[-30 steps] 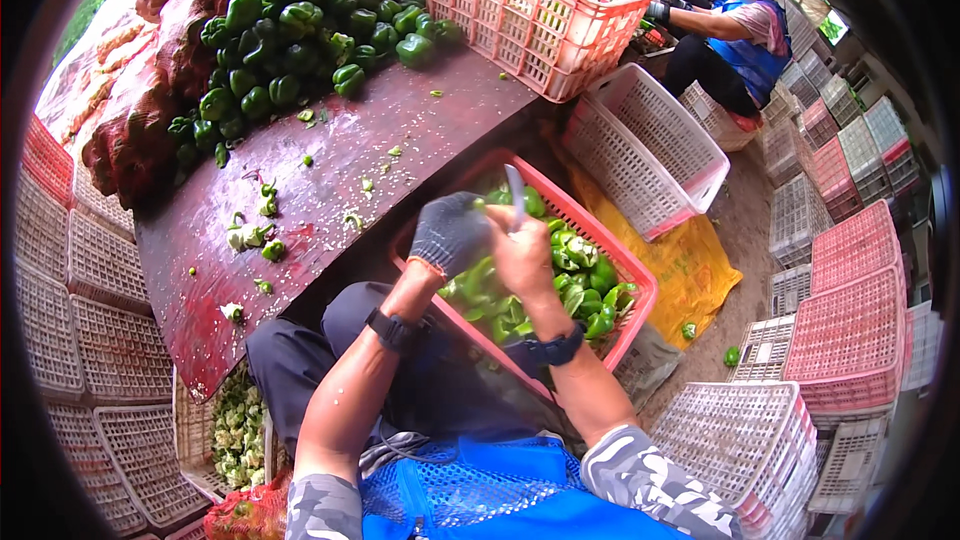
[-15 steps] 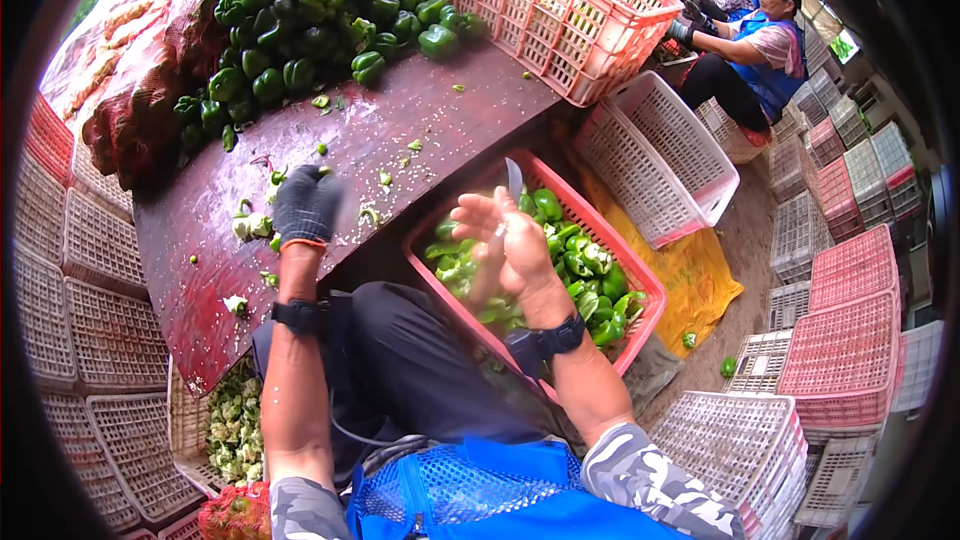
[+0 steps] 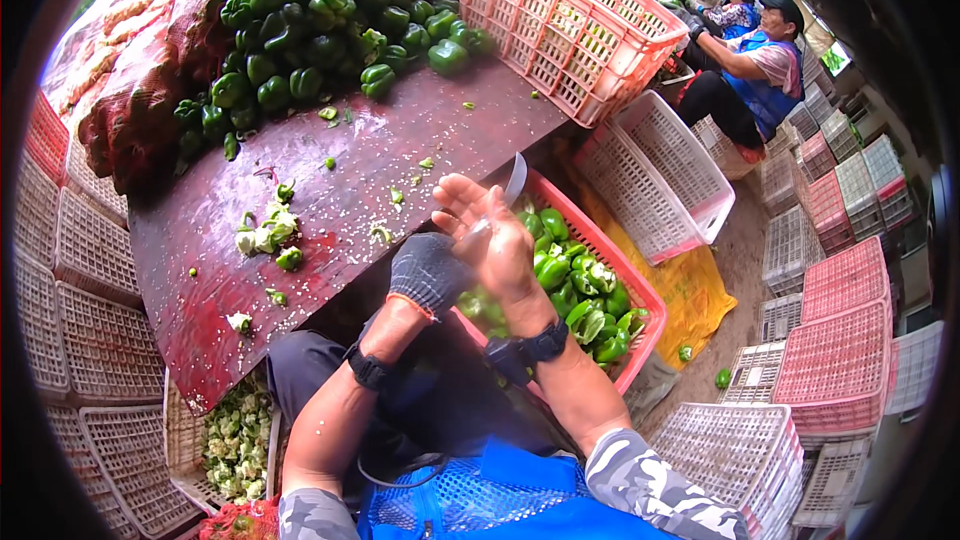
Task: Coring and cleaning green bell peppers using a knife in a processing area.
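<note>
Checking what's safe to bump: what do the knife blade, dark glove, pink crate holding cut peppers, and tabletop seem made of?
Knife blade: likely steel; smooth grey sheen.
Dark glove: probably knit fabric, matt; textured back.
Pink crate: likely moulded plastic; uniform colour, perforated wall.
Tabletop: worn, slightly glossy reddish surface; could be painted wood or metal, can't tell.

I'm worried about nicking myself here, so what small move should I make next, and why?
I'd probably close the fingers of the right hand more firmly before bringing the hands together: they look extended, the curved knife blade sticks out beyond them, and the gloved left hand is close by. How the handle is held isn't clear.
</note>
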Available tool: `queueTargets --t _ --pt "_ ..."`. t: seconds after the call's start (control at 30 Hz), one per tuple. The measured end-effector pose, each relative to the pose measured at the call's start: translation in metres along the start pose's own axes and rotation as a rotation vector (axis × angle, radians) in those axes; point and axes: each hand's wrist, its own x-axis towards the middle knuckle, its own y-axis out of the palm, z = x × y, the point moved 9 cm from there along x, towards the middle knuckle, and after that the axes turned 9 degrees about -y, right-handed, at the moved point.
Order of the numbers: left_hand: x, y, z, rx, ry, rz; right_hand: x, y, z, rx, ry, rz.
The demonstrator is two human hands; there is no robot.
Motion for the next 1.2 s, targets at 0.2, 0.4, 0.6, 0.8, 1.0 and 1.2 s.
queueTargets --t 0.2,0.4,0.6,0.8,1.0,1.2 --pt "-0.007 -0.010 0.011 -0.294 0.025 0.039 -0.011 0.026 0.020 -0.414 -0.116 0.099" --pt "-0.018 -0.018 0.006 -0.456 0.049 0.042 -0.016 0.042 0.028 -0.489 -0.152 0.136" --pt "-0.015 -0.039 0.015 -0.337 0.288 -0.165 -0.020 0.028 0.032 -0.733 -0.235 0.230" --pt "0.007 -0.077 0.085 -0.011 0.097 -0.390 -0.085 -0.094 0.022 -2.135 -0.034 0.304" --pt "-0.005 -0.083 0.103 -0.391 0.095 -0.290 -0.168 -0.170 0.048 -2.260 0.172 0.249" --pt "-0.013 -0.085 0.071 -0.311 0.216 -0.333 -0.237 -0.210 0.083 -2.183 0.202 0.121"
